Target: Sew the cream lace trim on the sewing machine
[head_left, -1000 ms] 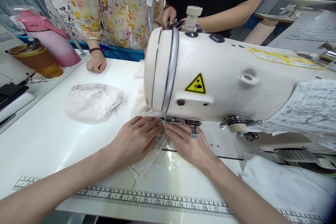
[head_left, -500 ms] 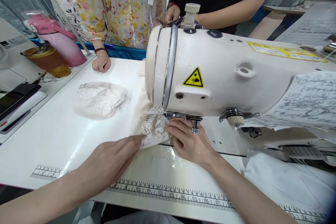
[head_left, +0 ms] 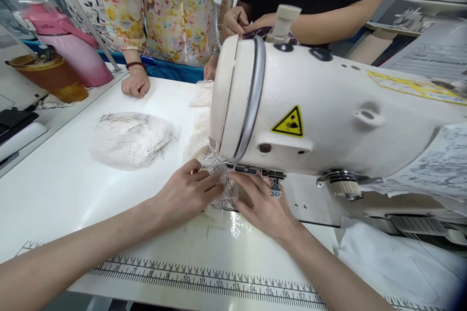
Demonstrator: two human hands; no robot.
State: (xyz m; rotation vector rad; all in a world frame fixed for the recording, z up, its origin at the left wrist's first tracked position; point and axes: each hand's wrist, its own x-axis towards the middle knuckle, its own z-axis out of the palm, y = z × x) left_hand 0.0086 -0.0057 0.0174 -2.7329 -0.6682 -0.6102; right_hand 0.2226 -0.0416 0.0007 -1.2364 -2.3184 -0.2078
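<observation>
A cream sewing machine fills the right of the view. Under its head lies a strip of white lace. My left hand rests on the lace just left of the needle area, fingers stretched flat and pressing the fabric down. My right hand lies beside it under the machine head, fingers flat on the lace too, fingertips almost touching the left hand. The needle itself is hidden behind the machine head.
A heap of white lace pieces lies to the left on the white table, which has a printed ruler along its front edge. A pink bottle and amber jar stand far left. Two people stand behind the table, one fist resting on it.
My left hand, which had drawn back toward me with the lace end, has returned forward to the needle area. Both hands now press the lace together again.
</observation>
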